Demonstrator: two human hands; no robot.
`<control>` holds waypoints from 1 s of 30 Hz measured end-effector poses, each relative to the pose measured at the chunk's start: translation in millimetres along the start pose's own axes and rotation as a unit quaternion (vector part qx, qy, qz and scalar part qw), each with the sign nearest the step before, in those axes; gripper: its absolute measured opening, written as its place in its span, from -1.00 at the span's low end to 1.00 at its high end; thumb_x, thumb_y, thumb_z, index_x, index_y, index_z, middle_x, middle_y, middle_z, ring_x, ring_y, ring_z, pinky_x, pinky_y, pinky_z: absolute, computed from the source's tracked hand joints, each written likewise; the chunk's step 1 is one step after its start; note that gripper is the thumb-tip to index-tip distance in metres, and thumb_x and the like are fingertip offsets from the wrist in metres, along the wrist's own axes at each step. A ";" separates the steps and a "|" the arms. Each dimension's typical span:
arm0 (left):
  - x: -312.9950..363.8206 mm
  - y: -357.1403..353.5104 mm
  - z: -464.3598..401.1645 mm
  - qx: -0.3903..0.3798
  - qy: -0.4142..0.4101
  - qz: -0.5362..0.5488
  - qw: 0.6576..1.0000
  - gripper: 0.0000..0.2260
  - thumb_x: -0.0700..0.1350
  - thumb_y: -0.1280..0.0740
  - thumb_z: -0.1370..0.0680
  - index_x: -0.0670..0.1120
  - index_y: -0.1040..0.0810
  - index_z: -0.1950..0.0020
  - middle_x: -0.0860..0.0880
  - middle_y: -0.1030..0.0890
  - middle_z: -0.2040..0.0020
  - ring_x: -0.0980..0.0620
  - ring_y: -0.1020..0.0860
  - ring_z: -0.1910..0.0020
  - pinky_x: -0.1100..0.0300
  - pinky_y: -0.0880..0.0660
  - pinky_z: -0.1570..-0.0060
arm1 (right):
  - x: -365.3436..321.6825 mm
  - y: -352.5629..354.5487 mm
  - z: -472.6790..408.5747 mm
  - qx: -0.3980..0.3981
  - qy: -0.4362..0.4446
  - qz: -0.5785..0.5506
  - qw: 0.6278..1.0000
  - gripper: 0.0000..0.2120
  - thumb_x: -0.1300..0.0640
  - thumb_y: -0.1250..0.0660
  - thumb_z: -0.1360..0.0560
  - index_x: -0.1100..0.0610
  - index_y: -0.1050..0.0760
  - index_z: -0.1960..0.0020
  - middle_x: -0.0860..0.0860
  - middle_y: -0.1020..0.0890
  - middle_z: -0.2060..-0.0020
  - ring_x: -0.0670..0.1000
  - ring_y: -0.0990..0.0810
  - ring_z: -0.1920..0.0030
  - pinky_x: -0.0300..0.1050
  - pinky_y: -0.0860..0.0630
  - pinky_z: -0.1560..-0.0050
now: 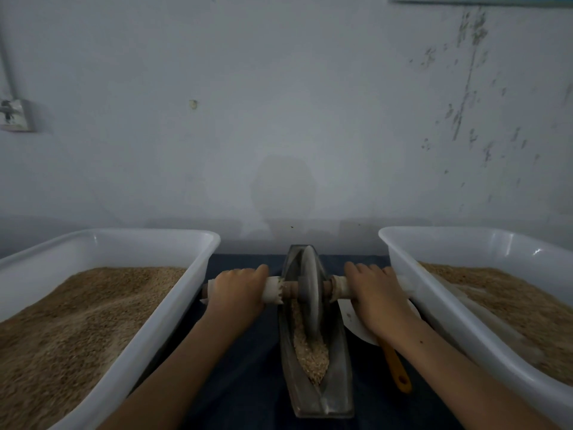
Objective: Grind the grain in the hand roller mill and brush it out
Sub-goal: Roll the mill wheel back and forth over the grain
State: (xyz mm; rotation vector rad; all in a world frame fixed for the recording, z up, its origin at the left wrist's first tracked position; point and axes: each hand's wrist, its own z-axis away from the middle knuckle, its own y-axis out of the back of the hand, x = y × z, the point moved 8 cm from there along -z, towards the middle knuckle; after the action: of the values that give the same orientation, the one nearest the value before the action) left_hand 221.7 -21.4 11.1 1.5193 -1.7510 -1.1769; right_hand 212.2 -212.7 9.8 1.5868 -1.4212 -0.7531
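A dark boat-shaped trough [336,364] lies lengthwise on the blue cloth between two tubs. A grey grinding wheel [310,283] stands upright in its far half, on a wooden axle [290,288] with white wrapping at both ends. My left hand [240,287] grips the left wrapped end. My right hand [376,294] grips the right one. Pale crushed grain [310,349] fills the trough's groove on the near side of the wheel.
A white tub [173,305] of brown grain stands on the left and another white tub [434,293] on the right. A white dish [352,318] and a yellow handle [397,369] lie under my right forearm. A wall rises close behind.
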 end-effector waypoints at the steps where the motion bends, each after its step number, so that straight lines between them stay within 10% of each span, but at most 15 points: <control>1: 0.0 -0.4 0.0 -0.009 -0.007 0.007 1.000 -0.81 0.04 -0.28 -0.51 0.02 -0.37 -0.06 0.06 -0.58 0.00 0.04 -0.56 0.04 0.23 -0.29 0.20 | 0.2 0.3 0.2 -0.006 0.002 -0.004 1.000 -0.76 0.26 -0.21 -0.48 0.02 -0.30 -0.08 -0.02 -0.51 -0.07 0.07 -0.45 -0.10 -0.07 -0.21 0.02; 10: 0.0 -10.3 2.0 -0.179 -0.021 0.007 0.984 -0.74 0.02 -0.33 -0.46 -0.03 -0.51 -0.10 -0.02 -0.60 -0.01 -0.02 -0.57 0.01 0.14 -0.45 0.05 | -6.8 12.5 5.3 -0.129 0.037 -0.047 0.990 -0.68 0.22 -0.23 -0.47 -0.06 -0.15 0.29 -0.02 -0.50 0.14 0.03 -0.52 0.03 -0.13 -0.27 0.09; 22: 4.4 1.2 2.6 -0.018 0.035 0.001 0.999 -0.81 0.00 -0.29 -0.54 0.00 -0.36 -0.08 0.05 -0.57 -0.02 0.06 -0.55 0.02 0.23 -0.30 0.13 | -3.6 1.2 -1.3 -0.013 -0.011 0.009 1.000 -0.73 0.26 -0.26 -0.49 0.03 -0.31 -0.13 -0.02 -0.48 -0.12 0.05 -0.41 -0.15 -0.08 -0.24 -0.08; 30: 5.1 -4.3 0.5 -0.153 -0.018 0.010 0.988 -0.75 0.01 -0.33 -0.49 -0.02 -0.50 -0.13 -0.01 -0.60 -0.03 0.01 -0.57 0.00 0.14 -0.48 -0.01 | -4.8 6.4 3.3 -0.112 0.025 -0.036 0.993 -0.79 0.22 -0.24 -0.48 -0.01 -0.23 0.17 0.01 -0.55 0.02 0.05 -0.51 -0.03 -0.10 -0.26 0.04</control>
State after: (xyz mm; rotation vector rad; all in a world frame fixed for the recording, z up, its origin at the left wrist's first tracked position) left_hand 222.2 -26.1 6.4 1.3021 -1.5202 -1.3976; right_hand 205.6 -208.6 13.5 1.4772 -1.2033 -0.8771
